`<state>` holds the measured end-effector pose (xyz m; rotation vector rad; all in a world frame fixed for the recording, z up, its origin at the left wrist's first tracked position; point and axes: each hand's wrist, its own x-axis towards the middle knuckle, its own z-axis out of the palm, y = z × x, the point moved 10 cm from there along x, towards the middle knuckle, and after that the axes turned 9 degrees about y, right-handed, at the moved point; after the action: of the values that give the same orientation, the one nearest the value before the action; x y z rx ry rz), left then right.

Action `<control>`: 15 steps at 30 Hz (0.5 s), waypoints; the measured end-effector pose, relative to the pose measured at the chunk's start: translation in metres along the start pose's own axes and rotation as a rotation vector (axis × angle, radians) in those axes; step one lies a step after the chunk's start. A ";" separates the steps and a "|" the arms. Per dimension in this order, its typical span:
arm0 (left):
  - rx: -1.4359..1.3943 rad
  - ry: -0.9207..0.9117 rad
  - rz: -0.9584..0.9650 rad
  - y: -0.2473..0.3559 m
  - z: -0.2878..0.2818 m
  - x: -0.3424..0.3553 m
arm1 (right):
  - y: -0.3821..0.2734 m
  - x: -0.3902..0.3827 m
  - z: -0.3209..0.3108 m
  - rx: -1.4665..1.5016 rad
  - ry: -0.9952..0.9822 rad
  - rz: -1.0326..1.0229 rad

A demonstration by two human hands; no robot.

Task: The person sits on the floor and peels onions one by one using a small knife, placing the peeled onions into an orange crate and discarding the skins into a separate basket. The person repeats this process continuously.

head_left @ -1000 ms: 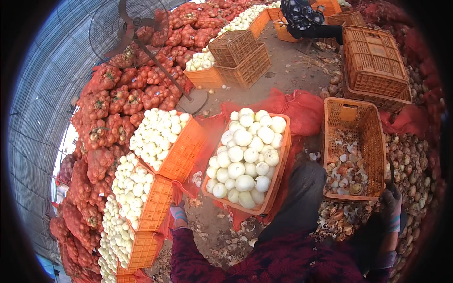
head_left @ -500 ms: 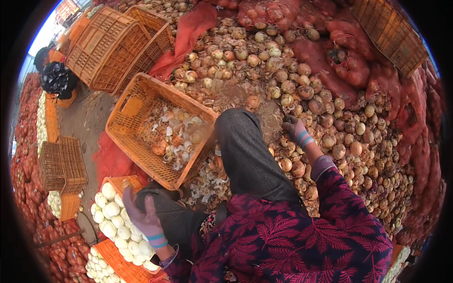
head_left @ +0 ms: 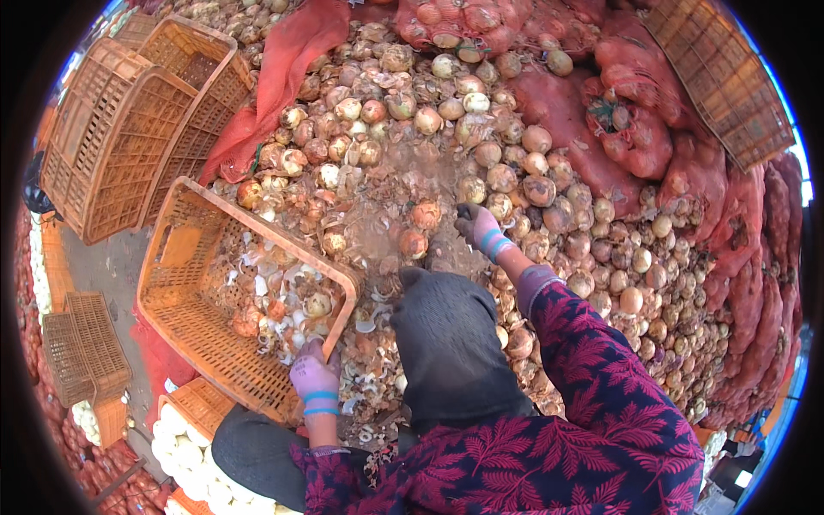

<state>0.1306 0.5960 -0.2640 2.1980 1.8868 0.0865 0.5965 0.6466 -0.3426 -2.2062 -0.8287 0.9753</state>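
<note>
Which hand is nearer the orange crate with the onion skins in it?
Left. The left hand is at the orange crate's near right rim; the right hand is farther right, clear of it, beside loose onions.

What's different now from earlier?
Since the first picture, the view has swung right. The left hand, raised just before, has come down to the rim of the orange crate; its grip is unclear. The right hand remains by the loose onions; peelings still lie in the crate.

Free room above the dirt patch (head_left: 378, 221), but crate rim (head_left: 266, 230) left, knee (head_left: 439, 313) below, onions (head_left: 538, 190) right.
</note>
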 end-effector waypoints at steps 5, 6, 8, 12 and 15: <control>0.006 -0.056 -0.124 -0.010 0.003 -0.016 | -0.036 0.085 0.035 -0.039 0.025 -0.039; -0.015 -0.054 -0.104 -0.006 0.004 -0.012 | -0.020 0.122 0.035 -0.145 0.110 -0.222; -0.074 -0.067 -0.078 -0.004 0.011 -0.001 | 0.012 0.177 0.030 -0.266 0.142 -0.287; -0.062 -0.058 -0.100 -0.008 0.007 -0.011 | -0.007 0.151 0.042 -0.191 -0.109 0.139; -0.208 -0.066 -0.124 0.000 -0.006 -0.007 | -0.076 0.100 0.018 -0.273 -0.174 -0.107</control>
<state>0.1277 0.5902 -0.2572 1.9214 1.8813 0.1774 0.6136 0.7718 -0.3411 -2.2956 -1.2104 1.0658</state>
